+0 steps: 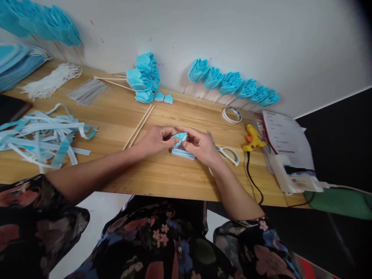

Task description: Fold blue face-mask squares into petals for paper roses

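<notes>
Wood table (158, 176). On it: masks (19, 69), strings (52, 81), grey strips (87, 93), blue strips (48, 133), sticks (141, 126), tape (231, 121), scissors (220, 148), glue gun (254, 138).

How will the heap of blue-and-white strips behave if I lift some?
The strips would probably droop: one loops up loosely and another curls over. Several might come up together, since they lie crossed over one another. They look thin, so a handful should be light.

You can't read any words or numbers here. The marks on the white paper (286, 133), the tape roll (239, 115) and the power strip (281, 176) are too small and blurry.
</notes>
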Demonstrator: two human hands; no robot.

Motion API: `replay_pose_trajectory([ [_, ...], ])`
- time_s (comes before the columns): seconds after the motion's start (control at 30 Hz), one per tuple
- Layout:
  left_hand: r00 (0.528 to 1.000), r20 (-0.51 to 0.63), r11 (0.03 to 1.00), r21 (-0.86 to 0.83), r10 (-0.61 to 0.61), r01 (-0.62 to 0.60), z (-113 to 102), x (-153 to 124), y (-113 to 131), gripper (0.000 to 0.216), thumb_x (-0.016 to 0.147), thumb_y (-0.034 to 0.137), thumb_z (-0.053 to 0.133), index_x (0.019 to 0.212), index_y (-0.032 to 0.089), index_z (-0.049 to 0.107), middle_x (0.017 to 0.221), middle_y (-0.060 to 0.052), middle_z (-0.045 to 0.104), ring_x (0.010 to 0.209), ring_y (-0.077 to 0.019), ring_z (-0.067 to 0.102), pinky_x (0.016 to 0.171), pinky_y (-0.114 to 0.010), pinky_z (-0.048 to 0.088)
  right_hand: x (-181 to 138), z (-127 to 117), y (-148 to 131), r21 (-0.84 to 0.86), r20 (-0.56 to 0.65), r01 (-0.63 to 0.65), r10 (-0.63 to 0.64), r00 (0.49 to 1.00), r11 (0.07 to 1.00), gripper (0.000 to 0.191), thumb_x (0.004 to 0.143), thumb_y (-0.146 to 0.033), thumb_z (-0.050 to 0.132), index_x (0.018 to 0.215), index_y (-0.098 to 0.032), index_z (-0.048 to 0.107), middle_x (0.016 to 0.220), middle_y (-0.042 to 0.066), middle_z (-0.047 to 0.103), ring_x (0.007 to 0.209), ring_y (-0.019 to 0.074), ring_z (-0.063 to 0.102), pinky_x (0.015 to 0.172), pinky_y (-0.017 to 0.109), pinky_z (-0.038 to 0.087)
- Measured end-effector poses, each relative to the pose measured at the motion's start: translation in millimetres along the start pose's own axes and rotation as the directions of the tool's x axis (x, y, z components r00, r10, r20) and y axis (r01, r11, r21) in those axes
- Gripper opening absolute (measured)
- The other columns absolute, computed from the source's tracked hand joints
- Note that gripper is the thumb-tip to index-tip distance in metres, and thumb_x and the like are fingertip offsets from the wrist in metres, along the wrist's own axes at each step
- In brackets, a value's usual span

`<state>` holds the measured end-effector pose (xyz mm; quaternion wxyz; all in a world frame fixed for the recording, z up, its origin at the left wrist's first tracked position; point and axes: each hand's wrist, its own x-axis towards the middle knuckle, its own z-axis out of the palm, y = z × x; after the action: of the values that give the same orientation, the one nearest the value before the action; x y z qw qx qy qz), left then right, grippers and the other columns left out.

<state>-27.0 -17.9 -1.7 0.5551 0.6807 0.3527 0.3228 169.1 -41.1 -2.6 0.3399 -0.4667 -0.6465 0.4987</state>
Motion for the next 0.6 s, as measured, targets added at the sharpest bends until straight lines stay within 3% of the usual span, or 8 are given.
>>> replay_pose_trajectory([
  [0.33,1.0,-0.016,0.999,0.035,-0.026,0.027,-3.4,1.0,-4.9,0.022,0.084,0.032,0.061,0.068,0.017,0.055,0.064,0.002,0.052,0.061,-0.0104,0.048,0.059,-0.023,0.04,0.4,-1.5,0.7,0.05,0.002,-0.006,0.006,1.0,0.999,0.05,0.079,-0.023,0.063,0.129,-0.023,0.066,0.085,0.0,0.065,0.071,0.0118,0.057,0.065,0.027,0.047],
  [0.6,0.998,-0.043,0.996,0.08,-0.034,0.038,-3.5,0.6,-4.1,0.023,0.084,0.032,0.062,0.067,0.016,0.056,0.061,0.003,0.051,0.059,-0.0096,0.046,0.054,-0.021,0.037,-0.6,-1.5,-4.2,0.061,-0.016,-0.003,0.004,1.0,0.998,0.047,0.084,-0.036,0.067,0.129,-0.026,0.065,0.087,0.0,0.063,0.074,0.013,0.058,0.067,0.028,0.049],
])
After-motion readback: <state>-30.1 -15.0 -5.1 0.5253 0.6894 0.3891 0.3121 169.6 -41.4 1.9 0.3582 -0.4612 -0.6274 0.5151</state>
